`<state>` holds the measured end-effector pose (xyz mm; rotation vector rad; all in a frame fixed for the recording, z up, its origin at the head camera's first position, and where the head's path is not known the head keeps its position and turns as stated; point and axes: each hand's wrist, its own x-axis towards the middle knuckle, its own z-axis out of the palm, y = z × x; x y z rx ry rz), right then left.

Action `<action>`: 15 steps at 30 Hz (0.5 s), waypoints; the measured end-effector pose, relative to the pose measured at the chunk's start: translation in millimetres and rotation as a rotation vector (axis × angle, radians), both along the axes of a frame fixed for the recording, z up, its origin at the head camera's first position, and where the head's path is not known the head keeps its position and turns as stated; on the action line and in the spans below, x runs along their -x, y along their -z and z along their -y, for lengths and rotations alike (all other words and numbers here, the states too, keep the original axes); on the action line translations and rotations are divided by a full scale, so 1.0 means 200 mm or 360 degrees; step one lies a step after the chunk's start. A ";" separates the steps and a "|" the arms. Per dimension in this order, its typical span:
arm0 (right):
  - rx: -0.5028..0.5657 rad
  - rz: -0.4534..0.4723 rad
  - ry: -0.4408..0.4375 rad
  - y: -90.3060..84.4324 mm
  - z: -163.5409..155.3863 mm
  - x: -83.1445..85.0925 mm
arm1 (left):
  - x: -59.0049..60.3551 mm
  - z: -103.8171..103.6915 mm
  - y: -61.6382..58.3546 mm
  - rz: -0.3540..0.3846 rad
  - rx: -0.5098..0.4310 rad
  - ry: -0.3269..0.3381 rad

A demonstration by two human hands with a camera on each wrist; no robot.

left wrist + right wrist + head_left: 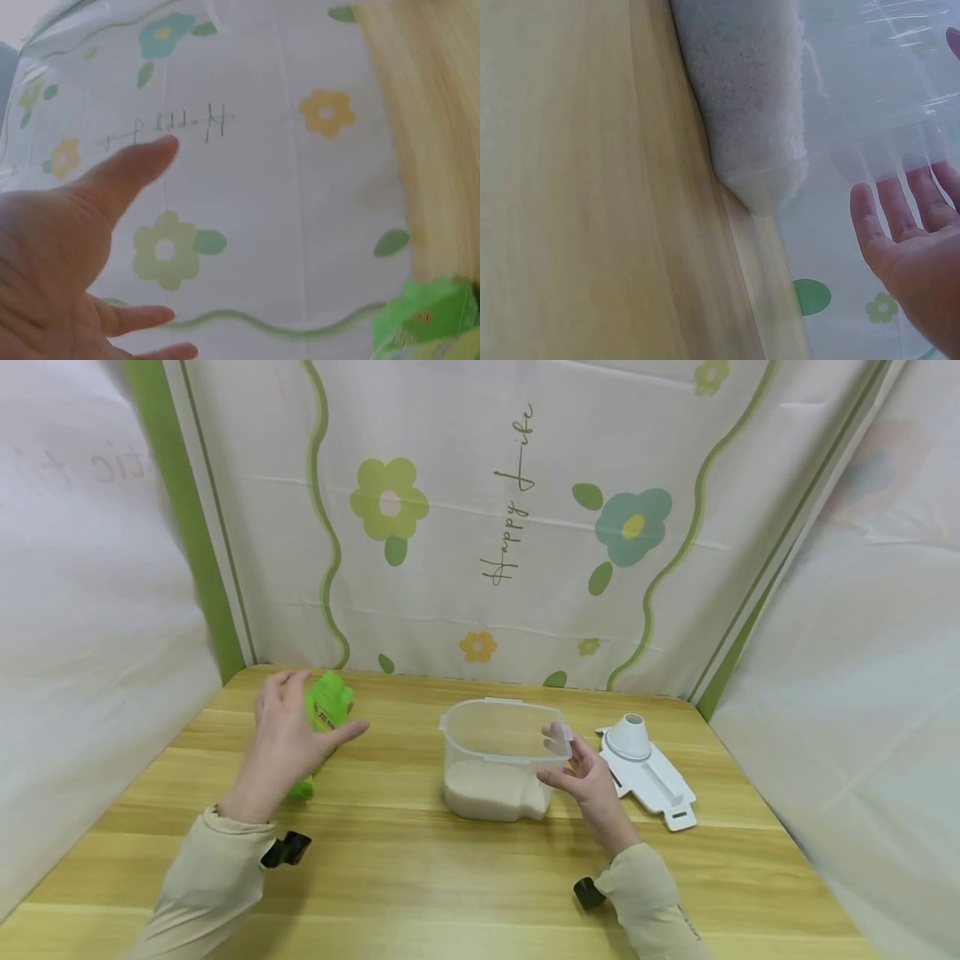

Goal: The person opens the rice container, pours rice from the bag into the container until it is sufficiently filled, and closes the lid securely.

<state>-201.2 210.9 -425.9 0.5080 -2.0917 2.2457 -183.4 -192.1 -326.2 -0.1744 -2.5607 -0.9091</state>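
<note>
A clear plastic container (480, 743) stands upright on the table without a lid, its lower part filled with white rice (491, 789). At its right end is my right hand (588, 781), thumb in front and the other fingers toward the far side. In the right wrist view those fingers (900, 210) are nearly straight, tips right at the container's wall. On the left, my left hand (288, 727) is raised with thumb and fingers spread wide, nothing between them. Just beside and partly behind it lies a bright green packet (327, 700), which also shows in the left wrist view's lower right corner.
To the right of the container lies a white plastic lid-like piece (660, 781) with a ribbed cone-shaped spout (630, 737) on it. Printed fabric walls (450, 568) enclose the wooden table (420, 885) at the back and both sides.
</note>
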 end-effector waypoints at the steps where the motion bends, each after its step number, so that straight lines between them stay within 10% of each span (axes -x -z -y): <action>1: 0.0002 0.0002 -0.0002 0.00 0.00 0.00 | -0.01 -0.02 -0.01 0.0019 -0.0026 0.0037; 15: 0.0007 -0.0004 -0.0006 0.00 0.00 0.00 | -0.01 -0.26 0.16 0.0259 -0.0424 0.0542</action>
